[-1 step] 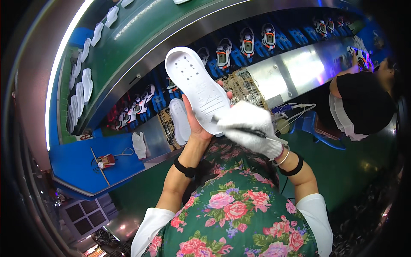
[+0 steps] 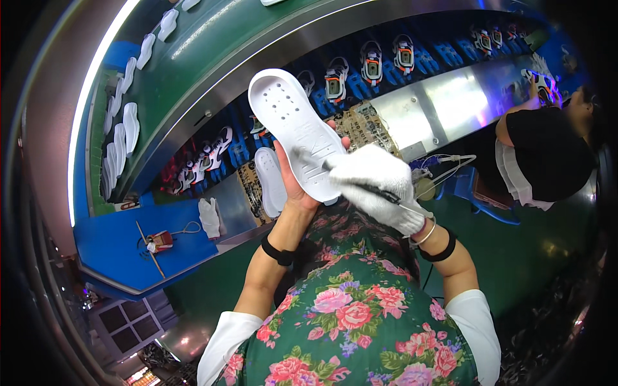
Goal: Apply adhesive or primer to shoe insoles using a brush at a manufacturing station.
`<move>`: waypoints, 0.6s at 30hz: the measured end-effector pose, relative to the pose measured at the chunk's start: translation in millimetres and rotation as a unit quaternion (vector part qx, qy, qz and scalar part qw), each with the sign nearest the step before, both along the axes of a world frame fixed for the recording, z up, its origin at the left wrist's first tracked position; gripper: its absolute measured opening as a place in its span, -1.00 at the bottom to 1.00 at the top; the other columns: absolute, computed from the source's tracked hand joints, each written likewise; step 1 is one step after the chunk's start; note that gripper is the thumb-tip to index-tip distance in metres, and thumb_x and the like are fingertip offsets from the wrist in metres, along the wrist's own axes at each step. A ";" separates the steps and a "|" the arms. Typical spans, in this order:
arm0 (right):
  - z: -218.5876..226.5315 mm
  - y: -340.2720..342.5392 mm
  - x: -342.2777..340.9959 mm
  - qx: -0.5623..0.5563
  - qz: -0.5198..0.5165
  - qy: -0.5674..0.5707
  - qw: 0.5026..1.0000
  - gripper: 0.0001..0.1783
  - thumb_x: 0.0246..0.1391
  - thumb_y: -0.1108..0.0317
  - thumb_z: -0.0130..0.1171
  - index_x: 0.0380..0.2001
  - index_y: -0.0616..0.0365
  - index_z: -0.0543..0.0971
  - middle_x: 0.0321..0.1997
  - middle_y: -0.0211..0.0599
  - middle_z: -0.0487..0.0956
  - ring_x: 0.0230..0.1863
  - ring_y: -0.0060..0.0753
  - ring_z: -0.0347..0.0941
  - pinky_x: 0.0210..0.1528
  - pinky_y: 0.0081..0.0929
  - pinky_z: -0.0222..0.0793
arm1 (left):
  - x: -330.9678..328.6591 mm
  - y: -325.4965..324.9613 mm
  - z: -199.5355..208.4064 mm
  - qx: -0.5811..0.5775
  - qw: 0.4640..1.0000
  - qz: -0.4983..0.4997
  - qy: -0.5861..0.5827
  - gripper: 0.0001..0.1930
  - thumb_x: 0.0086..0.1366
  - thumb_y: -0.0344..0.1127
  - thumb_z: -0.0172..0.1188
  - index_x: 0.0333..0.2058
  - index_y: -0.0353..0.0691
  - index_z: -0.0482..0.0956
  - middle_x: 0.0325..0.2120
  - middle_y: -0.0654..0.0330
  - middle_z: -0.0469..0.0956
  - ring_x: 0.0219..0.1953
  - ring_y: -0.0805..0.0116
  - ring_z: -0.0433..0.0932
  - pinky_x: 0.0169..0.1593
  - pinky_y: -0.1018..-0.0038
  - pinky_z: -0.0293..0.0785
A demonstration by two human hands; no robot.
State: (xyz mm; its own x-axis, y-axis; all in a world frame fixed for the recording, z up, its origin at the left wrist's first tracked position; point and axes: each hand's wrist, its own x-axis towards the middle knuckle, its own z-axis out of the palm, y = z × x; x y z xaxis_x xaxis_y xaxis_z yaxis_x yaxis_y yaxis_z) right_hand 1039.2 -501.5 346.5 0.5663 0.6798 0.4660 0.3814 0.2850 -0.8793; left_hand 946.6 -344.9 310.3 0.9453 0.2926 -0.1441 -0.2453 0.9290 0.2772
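Observation:
A white shoe sole [image 2: 299, 132] with small holes at its far end is gripped by my bare left hand [image 2: 293, 183], fingers wrapped round its sides from underneath. My right hand [image 2: 376, 183], in a white knitted glove, is closed round the dark handle of a brush [image 2: 370, 190]. The blurred tip of the brush is over the middle of the sole's inner face; whether it touches cannot be made out. Behind my left wrist, another white sole [image 2: 271, 180] lies on the bench.
Several shoes [image 2: 371, 63] stand along the blue line beyond the metal bench [image 2: 418, 119]. White soles [image 2: 131, 125] rest on the green belt at left. A blue table [image 2: 122, 248] holds a small red object; a white glove [image 2: 209, 217] lies beside it. Another person [image 2: 547, 151] works at right.
The brush tip has moved up and left along the sole, from its near end toward the middle, with my right hand. My left hand holds the sole almost unchanged.

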 end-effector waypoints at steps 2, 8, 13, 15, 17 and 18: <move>-1.4 1.3 4.4 0.041 -0.008 -0.137 0.990 -0.68 -0.06 0.48 0.41 -0.15 0.03 0.73 -0.14 -0.28 0.71 -0.17 -0.18 0.65 -0.11 -0.35 0.56 | 2.6 3.1 3.0 -0.014 1.000 -0.005 -0.005 0.05 0.22 0.58 -0.07 0.36 -0.25 0.16 0.19 -0.06 0.41 0.09 -0.14 0.53 0.10 -0.07 0.55; -5.0 -4.1 -4.4 0.015 0.140 -0.023 0.990 -0.73 -0.05 0.44 0.43 -0.21 -0.05 0.74 -0.23 -0.32 0.70 -0.20 -0.27 0.64 -0.15 -0.36 0.56 | -3.0 22.6 -7.3 -0.016 0.990 -0.128 -0.062 0.13 0.17 0.63 -0.07 0.40 -0.26 0.09 0.13 -0.31 0.42 0.08 -0.23 0.52 0.09 0.01 0.55; -10.7 0.4 -3.3 0.036 0.057 -0.156 0.985 -0.70 -0.04 0.47 0.42 -0.17 0.04 0.71 -0.18 -0.28 0.71 -0.18 -0.21 0.63 -0.15 -0.35 0.56 | -3.2 25.9 -9.3 0.007 0.996 -0.074 -0.046 -0.01 0.29 0.51 -0.10 0.43 -0.15 0.04 0.34 -0.06 0.22 0.12 -0.25 0.48 0.13 -0.15 0.53; -6.1 -2.9 -16.7 0.039 0.103 -0.120 0.987 -0.77 -0.05 0.50 0.43 -0.25 0.08 0.73 -0.23 -0.28 0.71 -0.18 -0.27 0.64 -0.12 -0.39 0.56 | -2.7 29.4 -11.1 -0.004 0.993 -0.084 -0.077 -0.02 0.29 0.49 -0.07 0.44 -0.11 0.02 0.37 -0.09 0.17 0.17 -0.30 0.44 0.14 -0.15 0.51; -11.0 -4.7 -10.8 0.013 0.129 -0.014 0.991 -0.80 -0.06 0.50 0.44 -0.29 0.09 0.73 -0.25 -0.29 0.71 -0.19 -0.31 0.64 -0.12 -0.40 0.55 | -5.0 30.7 -6.6 -0.010 0.994 -0.094 -0.050 -0.04 0.26 0.47 0.00 0.44 -0.06 0.08 0.38 -0.07 0.17 0.14 -0.30 0.43 0.14 -0.15 0.49; -12.3 -4.6 -8.5 -0.012 0.152 0.091 0.984 -0.83 -0.08 0.51 0.44 -0.33 0.10 0.74 -0.27 -0.29 0.71 -0.21 -0.35 0.64 -0.13 -0.42 0.55 | -7.2 31.3 -5.0 -0.014 0.994 -0.107 -0.026 -0.05 0.24 0.45 0.07 0.43 -0.02 0.13 0.38 -0.04 0.17 0.12 -0.30 0.43 0.14 -0.15 0.47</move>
